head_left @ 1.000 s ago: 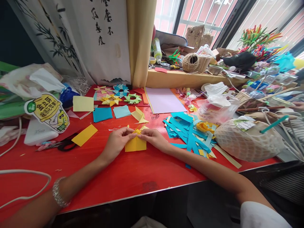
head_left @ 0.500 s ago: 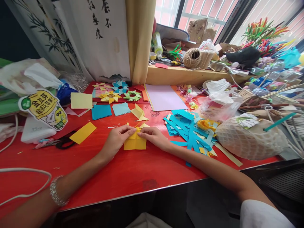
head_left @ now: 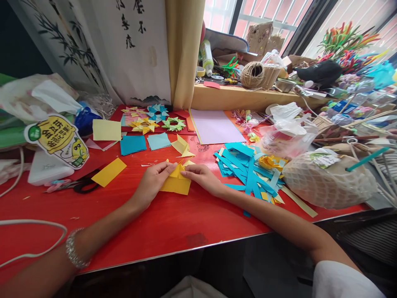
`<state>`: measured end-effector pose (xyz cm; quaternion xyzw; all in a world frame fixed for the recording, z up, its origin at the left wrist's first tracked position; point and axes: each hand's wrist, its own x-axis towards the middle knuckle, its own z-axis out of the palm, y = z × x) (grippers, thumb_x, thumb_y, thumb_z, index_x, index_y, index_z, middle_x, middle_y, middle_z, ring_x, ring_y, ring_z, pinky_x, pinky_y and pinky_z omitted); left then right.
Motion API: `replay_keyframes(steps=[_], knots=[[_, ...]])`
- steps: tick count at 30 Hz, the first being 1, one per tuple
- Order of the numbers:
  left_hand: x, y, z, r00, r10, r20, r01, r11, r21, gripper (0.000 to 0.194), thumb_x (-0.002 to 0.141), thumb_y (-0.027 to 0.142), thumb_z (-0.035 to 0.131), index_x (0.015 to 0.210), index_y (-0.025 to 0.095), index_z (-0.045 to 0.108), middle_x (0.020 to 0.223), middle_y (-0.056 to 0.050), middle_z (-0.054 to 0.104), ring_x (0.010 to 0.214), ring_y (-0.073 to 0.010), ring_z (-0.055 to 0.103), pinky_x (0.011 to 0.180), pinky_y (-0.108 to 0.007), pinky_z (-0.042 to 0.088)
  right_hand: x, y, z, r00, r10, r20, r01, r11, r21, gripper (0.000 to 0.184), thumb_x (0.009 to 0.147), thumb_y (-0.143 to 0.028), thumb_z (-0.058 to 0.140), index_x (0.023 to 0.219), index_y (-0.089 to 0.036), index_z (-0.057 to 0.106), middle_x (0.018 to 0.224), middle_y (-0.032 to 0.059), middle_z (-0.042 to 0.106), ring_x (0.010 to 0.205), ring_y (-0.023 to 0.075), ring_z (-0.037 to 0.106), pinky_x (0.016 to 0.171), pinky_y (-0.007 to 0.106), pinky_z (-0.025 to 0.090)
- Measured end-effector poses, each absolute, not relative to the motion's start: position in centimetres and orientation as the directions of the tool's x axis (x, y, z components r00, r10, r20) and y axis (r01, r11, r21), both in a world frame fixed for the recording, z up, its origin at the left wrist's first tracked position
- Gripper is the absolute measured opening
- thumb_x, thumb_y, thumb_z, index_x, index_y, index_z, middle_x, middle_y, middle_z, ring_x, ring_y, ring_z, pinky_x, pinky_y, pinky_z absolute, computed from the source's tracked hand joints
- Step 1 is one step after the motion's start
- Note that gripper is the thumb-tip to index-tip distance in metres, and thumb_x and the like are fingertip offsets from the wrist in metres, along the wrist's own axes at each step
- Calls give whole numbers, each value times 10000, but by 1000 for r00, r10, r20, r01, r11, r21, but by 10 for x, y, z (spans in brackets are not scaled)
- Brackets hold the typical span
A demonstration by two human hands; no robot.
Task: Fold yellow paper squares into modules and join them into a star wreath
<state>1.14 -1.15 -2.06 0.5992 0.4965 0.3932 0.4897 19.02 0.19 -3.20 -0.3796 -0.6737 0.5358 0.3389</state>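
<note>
Between my hands is a partly folded sheet of yellow paper (head_left: 175, 185), its lower part flat and its upper edge folded to a point. My left hand (head_left: 154, 182) pinches its upper left side with thumb and forefinger. On its upper right, my right hand (head_left: 203, 177) grips the paper the same way, and the fingers hide part of the folds. Just behind them lies a pale yellow folded paper piece (head_left: 182, 146). A flat yellow paper rectangle (head_left: 109, 172) rests left of my hands, partly over black-handled scissors (head_left: 85, 185).
Blue paper strips (head_left: 248, 169) are heaped to the right, beside a netted bundle (head_left: 328, 178). Behind are blue sheets (head_left: 133, 145), folded paper stars (head_left: 143, 125) and a lilac sheet (head_left: 215, 126). A white cable (head_left: 58, 225) curves along the red table's left.
The yellow paper has tilted slightly in my fingers, its right lower edge now a little lower than the left. Both hands keep their pinch and have barely moved.
</note>
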Motion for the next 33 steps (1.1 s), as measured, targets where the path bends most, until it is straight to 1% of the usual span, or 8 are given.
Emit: replay_keyframes(steps=[6, 10, 14, 19, 23, 26, 31, 33], knots=[[10, -9, -20, 207, 978, 1, 230, -49, 972, 265, 775, 454, 591, 805, 200, 661, 799, 1, 628, 762, -158, 538, 608, -206, 407, 190, 2, -33, -462, 886, 41, 129, 113, -985, 366, 799, -511, 556, 748, -149, 562, 739, -1, 503, 690, 108, 447, 612, 234, 351], [11, -9, -21, 201, 980, 6, 243, -55, 969, 253, 791, 432, 577, 801, 191, 653, 782, -2, 614, 742, -153, 528, 599, -207, 404, 190, 3, -37, -455, 889, 48, 122, 116, -986, 361, 802, -506, 558, 798, -146, 587, 765, 11, 519, 712, 115, 455, 620, 234, 355], [11, -10, -24, 185, 982, 21, 266, -71, 961, 254, 803, 431, 561, 753, 191, 628, 741, 12, 579, 686, -136, 503, 563, -208, 383, 190, 3, -38, -463, 885, 56, 113, 122, -986, 355, 799, -502, 563, 780, -148, 575, 734, 0, 493, 684, 109, 431, 610, 237, 342], [12, -15, -22, 157, 986, 56, 323, -104, 941, 254, 809, 432, 556, 716, 201, 607, 678, 30, 524, 634, -124, 456, 535, -218, 341, 188, 1, -34, -487, 872, 54, 97, 116, -989, 384, 747, -520, 608, 729, -141, 551, 697, -13, 452, 664, 101, 400, 590, 236, 317], [13, -19, -18, 145, 982, 124, 396, -172, 902, 264, 827, 421, 540, 679, 203, 568, 654, 41, 507, 619, -116, 433, 543, -220, 324, 187, 0, -31, -511, 859, 38, 103, 105, -989, 415, 718, -544, 624, 688, -138, 543, 670, -19, 433, 636, 93, 369, 562, 234, 294], [14, -19, -18, 181, 973, 142, 396, -205, 895, 245, 835, 404, 538, 697, 202, 560, 676, 43, 526, 633, -112, 451, 561, -214, 336, 186, -1, -31, -509, 860, 31, 113, 102, -988, 428, 714, -551, 624, 649, -141, 518, 639, -26, 406, 607, 86, 343, 535, 236, 264], [14, -14, -21, 204, 971, 121, 339, -186, 922, 196, 813, 395, 569, 809, 203, 609, 827, 14, 607, 793, -145, 538, 684, -218, 408, 186, 0, -33, -505, 863, 34, 111, 104, -988, 431, 736, -523, 616, 600, -154, 439, 612, -43, 327, 580, 75, 288, 518, 242, 211], [14, -13, -21, 203, 973, 111, 314, -171, 934, 201, 806, 397, 575, 803, 200, 612, 823, 7, 612, 779, -152, 544, 666, -224, 419, 187, 1, -33, -511, 859, 39, 113, 112, -987, 437, 738, -496, 628, 579, -160, 398, 605, -50, 293, 574, 71, 257, 516, 247, 186]])
